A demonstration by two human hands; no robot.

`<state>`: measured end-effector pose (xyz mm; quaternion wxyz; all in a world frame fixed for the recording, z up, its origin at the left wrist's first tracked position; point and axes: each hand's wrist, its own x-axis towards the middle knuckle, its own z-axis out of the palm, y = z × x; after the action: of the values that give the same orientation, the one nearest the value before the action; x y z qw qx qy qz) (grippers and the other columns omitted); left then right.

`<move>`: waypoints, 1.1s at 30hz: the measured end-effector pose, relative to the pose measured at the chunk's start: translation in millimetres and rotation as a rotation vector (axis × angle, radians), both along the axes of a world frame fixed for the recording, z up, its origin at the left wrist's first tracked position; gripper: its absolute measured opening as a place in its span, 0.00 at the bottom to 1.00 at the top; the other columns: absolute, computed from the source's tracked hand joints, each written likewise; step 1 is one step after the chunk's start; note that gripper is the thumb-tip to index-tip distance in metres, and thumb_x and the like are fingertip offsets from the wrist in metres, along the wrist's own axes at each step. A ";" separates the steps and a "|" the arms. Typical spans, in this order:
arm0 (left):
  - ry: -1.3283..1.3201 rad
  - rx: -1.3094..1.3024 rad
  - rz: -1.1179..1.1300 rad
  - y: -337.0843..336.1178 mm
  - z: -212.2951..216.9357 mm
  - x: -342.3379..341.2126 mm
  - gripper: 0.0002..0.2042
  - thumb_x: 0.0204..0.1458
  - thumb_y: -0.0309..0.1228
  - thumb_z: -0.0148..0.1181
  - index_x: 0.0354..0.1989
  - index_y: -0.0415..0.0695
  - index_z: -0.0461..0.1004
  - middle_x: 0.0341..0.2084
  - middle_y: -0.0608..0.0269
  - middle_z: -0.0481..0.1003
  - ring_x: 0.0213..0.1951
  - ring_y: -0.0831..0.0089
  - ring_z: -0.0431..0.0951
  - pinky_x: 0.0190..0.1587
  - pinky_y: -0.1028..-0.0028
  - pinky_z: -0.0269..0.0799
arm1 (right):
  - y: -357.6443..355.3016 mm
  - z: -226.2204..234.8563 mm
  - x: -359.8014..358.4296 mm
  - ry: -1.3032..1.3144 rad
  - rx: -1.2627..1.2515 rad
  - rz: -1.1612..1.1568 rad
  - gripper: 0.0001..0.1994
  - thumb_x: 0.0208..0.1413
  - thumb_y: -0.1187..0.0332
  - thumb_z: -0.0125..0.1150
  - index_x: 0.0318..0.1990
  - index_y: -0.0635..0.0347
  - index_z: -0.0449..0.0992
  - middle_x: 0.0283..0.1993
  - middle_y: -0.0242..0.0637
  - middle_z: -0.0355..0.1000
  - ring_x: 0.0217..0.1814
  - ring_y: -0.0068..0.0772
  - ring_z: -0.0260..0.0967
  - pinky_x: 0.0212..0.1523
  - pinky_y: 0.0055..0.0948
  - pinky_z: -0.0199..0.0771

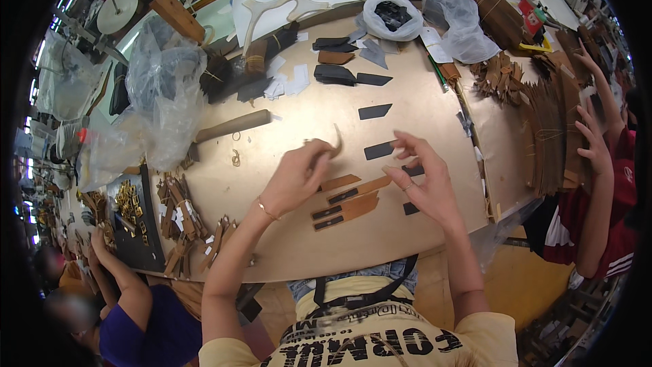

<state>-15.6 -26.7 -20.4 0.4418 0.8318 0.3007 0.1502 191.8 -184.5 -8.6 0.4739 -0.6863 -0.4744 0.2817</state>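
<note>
Left hand (297, 173): fingers curled round blurred brown strip (339, 139)
Strip: just beyond tan straps (360, 209)
Right hand (426, 187): fingers spread, nothing visibly held, at straps' right end
Dark piece (377, 151): beyond straps

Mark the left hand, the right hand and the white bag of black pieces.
Left hand (295, 175): head view, middle of its back.
Right hand (429, 187): head view, middle of the hand.
White bag (371, 19): head view, left side of its wall.
</note>
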 end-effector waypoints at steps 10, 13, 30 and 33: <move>-0.124 -0.750 0.014 -14.7 -9.5 41.2 0.09 0.62 0.27 0.57 0.45 0.33 0.75 0.31 0.59 0.79 0.29 0.81 0.79 0.29 0.80 0.76 | 16.5 -20.6 23.9 0.503 -0.127 0.099 0.12 0.57 0.72 0.67 0.46 0.67 0.78 0.38 0.27 0.75 0.33 0.13 0.67 0.34 0.17 0.70; -0.144 -0.705 0.115 -18.3 -17.4 41.8 0.08 0.60 0.25 0.59 0.44 0.33 0.74 0.30 0.59 0.79 0.28 0.80 0.80 0.29 0.80 0.77 | 19.4 -26.0 26.9 0.445 -0.220 0.039 0.09 0.57 0.75 0.65 0.45 0.66 0.77 0.37 0.28 0.74 0.32 0.12 0.67 0.33 0.15 0.69; 0.009 -0.393 0.185 -13.3 -31.0 45.0 0.04 0.55 0.23 0.64 0.34 0.36 0.76 0.21 0.73 0.73 0.22 0.92 0.66 0.24 0.86 0.64 | 45.3 -32.0 25.4 0.125 -0.280 0.005 0.13 0.53 0.76 0.67 0.43 0.60 0.69 0.29 0.28 0.73 0.26 0.11 0.62 0.26 0.16 0.62; 0.011 -0.380 0.187 -13.3 -30.8 47.1 0.04 0.55 0.23 0.64 0.34 0.37 0.76 0.20 0.75 0.72 0.22 0.92 0.64 0.23 0.86 0.62 | 47.7 -33.3 26.7 0.141 -0.257 0.008 0.13 0.53 0.78 0.66 0.43 0.62 0.67 0.26 0.33 0.76 0.22 0.14 0.64 0.23 0.18 0.63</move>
<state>31.4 -40.0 -51.2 0.5732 0.7027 0.4019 0.1269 218.5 -136.8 -41.8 0.4132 -0.7180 -0.4028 0.3893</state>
